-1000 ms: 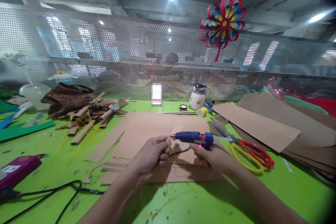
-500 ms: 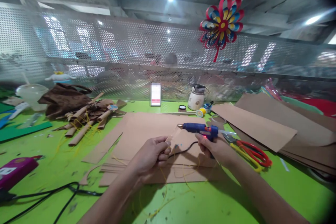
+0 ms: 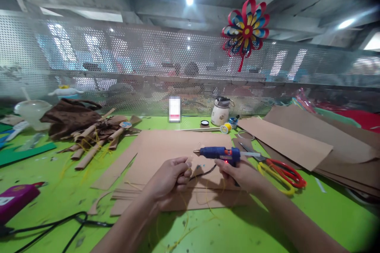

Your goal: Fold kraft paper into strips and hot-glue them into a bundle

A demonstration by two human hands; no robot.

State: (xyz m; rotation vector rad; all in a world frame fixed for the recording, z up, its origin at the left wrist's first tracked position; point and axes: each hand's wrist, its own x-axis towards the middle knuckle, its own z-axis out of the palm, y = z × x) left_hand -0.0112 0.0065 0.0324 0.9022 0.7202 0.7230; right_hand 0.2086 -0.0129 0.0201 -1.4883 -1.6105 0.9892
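Note:
My right hand is wrapped round the grip of a blue hot glue gun, whose nozzle points left and whose small red light is lit. A clear glue stick sticks out of its back end. Just below the nozzle, my left hand pinches a small piece of brown paper, mostly covered by the fingers. Both hands are above a stack of brown paper sheets, over which loose yellow thread trails down to the green table.
Scissors with red and yellow handles lie to the right, near more brown sheets. On the left are rolled paper tubes, a purple tool and a black cable. A white bottle and yellow thread spool stand behind.
The glue gun has moved slightly left and down, its nozzle still near the left fingers. The paper piece in my left hand shows less now. The view has shifted a little.

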